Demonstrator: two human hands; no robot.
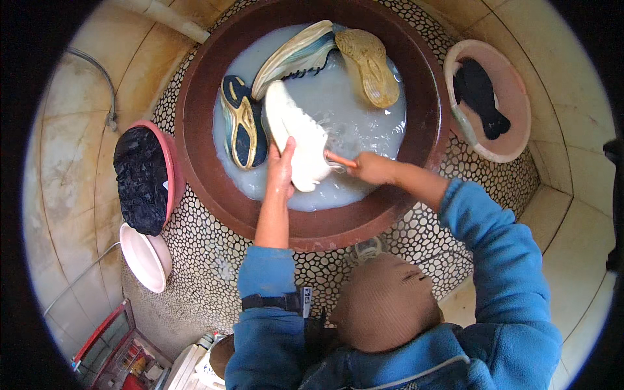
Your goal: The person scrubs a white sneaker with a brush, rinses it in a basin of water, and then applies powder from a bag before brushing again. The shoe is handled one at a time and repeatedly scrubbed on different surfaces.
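My left hand [282, 168] grips a white shoe [294, 129], held tilted over cloudy water in a large brown basin [204, 180]. My right hand [373, 168] is closed around the orange handle of a brush [340, 159]. The brush's head is at the shoe's opening and mostly hidden by it. Around the white shoe, other shoes sit in the water: a dark-soled sneaker [243, 124] lies sole up at the left, a white and blue sneaker [297, 56] on its side behind, and a shoe with a yellowish sole [368, 66] sole up at the back right.
A pink basin [171, 165] with black cloth [141, 180] leans at the left, above a smaller pale pink basin [151, 256]. On the right, another pale basin [516, 107] holds a dark item [480, 97]. Pebble-patterned floor [209, 253] surrounds the brown basin, and a hose [100, 73] hangs on the tiled wall.
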